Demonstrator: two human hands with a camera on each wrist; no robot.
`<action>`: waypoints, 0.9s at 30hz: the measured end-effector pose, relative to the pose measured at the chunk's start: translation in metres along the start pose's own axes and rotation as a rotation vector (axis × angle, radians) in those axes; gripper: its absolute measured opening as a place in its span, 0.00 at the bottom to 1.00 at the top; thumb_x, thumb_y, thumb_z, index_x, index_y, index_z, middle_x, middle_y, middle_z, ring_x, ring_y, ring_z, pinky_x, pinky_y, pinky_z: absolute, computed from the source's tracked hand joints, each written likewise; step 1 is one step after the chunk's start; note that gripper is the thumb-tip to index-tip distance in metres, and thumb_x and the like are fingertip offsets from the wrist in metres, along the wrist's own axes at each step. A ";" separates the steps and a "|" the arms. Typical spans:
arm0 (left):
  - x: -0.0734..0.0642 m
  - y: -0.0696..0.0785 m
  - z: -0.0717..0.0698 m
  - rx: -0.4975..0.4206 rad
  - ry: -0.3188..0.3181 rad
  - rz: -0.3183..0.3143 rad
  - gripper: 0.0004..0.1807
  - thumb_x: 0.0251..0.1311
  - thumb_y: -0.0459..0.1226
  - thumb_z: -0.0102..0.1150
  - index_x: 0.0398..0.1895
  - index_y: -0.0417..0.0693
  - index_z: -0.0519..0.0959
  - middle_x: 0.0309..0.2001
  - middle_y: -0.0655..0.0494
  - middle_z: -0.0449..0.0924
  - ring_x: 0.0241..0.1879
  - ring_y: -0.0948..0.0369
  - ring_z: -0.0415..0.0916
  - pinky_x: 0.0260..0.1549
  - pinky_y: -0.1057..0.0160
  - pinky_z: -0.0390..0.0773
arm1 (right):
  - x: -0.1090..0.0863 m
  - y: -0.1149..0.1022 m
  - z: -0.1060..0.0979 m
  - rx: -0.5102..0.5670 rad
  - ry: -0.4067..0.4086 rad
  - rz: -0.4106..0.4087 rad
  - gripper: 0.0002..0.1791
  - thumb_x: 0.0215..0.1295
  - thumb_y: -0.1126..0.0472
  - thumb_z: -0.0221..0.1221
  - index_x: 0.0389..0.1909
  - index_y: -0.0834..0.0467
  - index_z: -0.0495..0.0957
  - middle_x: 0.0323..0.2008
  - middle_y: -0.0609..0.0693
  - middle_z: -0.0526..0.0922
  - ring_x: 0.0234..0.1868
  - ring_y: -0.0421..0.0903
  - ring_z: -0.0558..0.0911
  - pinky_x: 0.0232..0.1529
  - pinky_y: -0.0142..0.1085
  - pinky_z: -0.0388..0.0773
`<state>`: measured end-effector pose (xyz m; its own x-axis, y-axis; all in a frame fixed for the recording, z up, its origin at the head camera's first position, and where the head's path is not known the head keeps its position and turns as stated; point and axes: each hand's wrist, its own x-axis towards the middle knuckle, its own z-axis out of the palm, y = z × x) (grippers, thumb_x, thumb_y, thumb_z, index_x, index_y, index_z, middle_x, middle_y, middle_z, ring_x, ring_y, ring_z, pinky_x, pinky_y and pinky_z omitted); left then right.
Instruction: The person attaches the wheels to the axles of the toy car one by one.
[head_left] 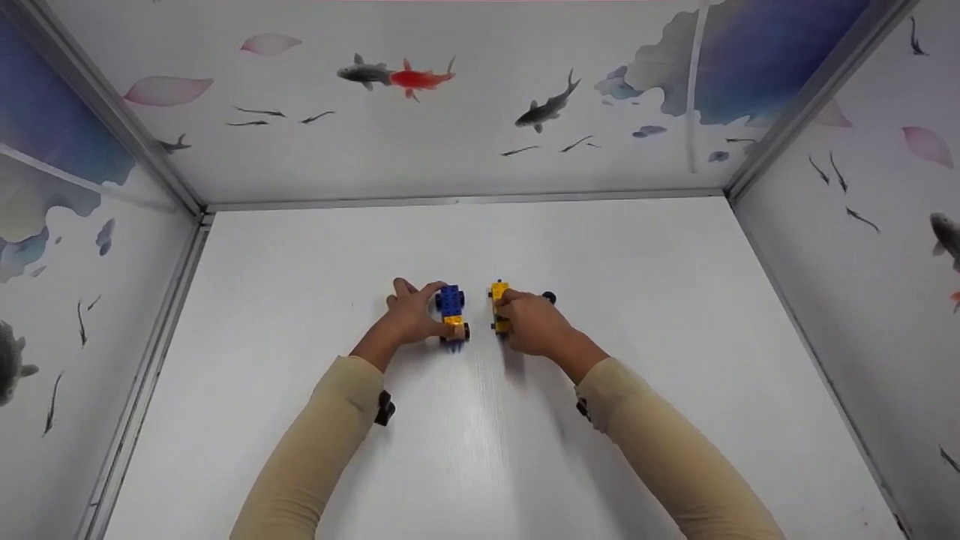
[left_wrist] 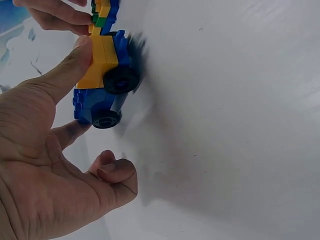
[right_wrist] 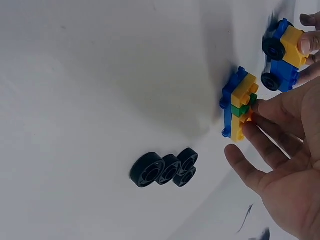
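A toy car (head_left: pixel 451 301) of blue and yellow building bricks, with black wheels (left_wrist: pixel 121 80) fitted, stands on the white table. My left hand (head_left: pixel 405 316) holds it lengthwise, thumb on the yellow end and a fingertip at the blue end; the other fingers curl away to the side. Just to its right is a second car body (right_wrist: pixel 241 102), with yellow and green bricks on a blue base and no wheels showing on it. My right hand (head_left: pixel 537 324) pinches this body from above between thumb and fingers. A small gap separates the two toys.
Several loose black wheels (right_wrist: pixel 150 171) lie in a cluster on the table, right of the right hand; the head view shows only a bit of them (head_left: pixel 550 297). White panels (head_left: pixel 465 150) printed with fish enclose the table (head_left: pixel 480 450) at the back and both sides.
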<state>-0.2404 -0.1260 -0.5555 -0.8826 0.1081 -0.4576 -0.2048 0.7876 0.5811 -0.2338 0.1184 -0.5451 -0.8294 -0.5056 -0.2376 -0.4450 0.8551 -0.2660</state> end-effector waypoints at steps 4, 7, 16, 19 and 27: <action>0.000 -0.001 0.000 0.003 0.014 -0.004 0.54 0.61 0.53 0.82 0.88 0.67 0.63 0.80 0.34 0.48 0.77 0.37 0.58 0.72 0.34 0.75 | 0.003 -0.001 -0.005 0.002 -0.010 0.005 0.27 0.67 0.72 0.66 0.68 0.62 0.85 0.70 0.56 0.84 0.71 0.58 0.83 0.71 0.49 0.84; 0.000 0.000 0.000 -0.012 0.016 0.001 0.55 0.60 0.54 0.83 0.88 0.66 0.63 0.79 0.35 0.49 0.76 0.37 0.58 0.72 0.34 0.75 | 0.005 -0.002 -0.008 0.004 -0.017 0.021 0.26 0.68 0.72 0.67 0.68 0.62 0.85 0.70 0.56 0.84 0.72 0.58 0.83 0.73 0.50 0.83; 0.000 0.006 -0.001 -0.005 -0.003 -0.008 0.54 0.63 0.52 0.81 0.89 0.66 0.60 0.81 0.35 0.48 0.77 0.38 0.57 0.73 0.34 0.75 | 0.006 0.000 -0.010 0.031 -0.028 0.063 0.26 0.69 0.70 0.68 0.68 0.60 0.86 0.70 0.56 0.84 0.71 0.58 0.83 0.73 0.50 0.82; -0.001 0.008 -0.001 -0.009 -0.009 -0.021 0.55 0.63 0.52 0.81 0.89 0.67 0.60 0.81 0.36 0.48 0.78 0.38 0.57 0.74 0.33 0.74 | 0.006 0.001 -0.010 0.025 -0.027 0.054 0.27 0.70 0.69 0.68 0.69 0.59 0.85 0.70 0.56 0.84 0.71 0.58 0.83 0.73 0.51 0.82; -0.004 0.006 0.002 -0.065 -0.040 -0.008 0.57 0.64 0.50 0.80 0.91 0.64 0.55 0.83 0.37 0.46 0.81 0.39 0.57 0.78 0.34 0.71 | 0.004 0.002 -0.009 0.071 -0.054 0.066 0.39 0.72 0.70 0.67 0.82 0.48 0.73 0.76 0.59 0.79 0.74 0.61 0.80 0.76 0.56 0.79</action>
<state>-0.2374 -0.1205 -0.5519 -0.8637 0.1269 -0.4878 -0.2400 0.7475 0.6194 -0.2414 0.1194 -0.5384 -0.8359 -0.4553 -0.3065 -0.3633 0.8775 -0.3130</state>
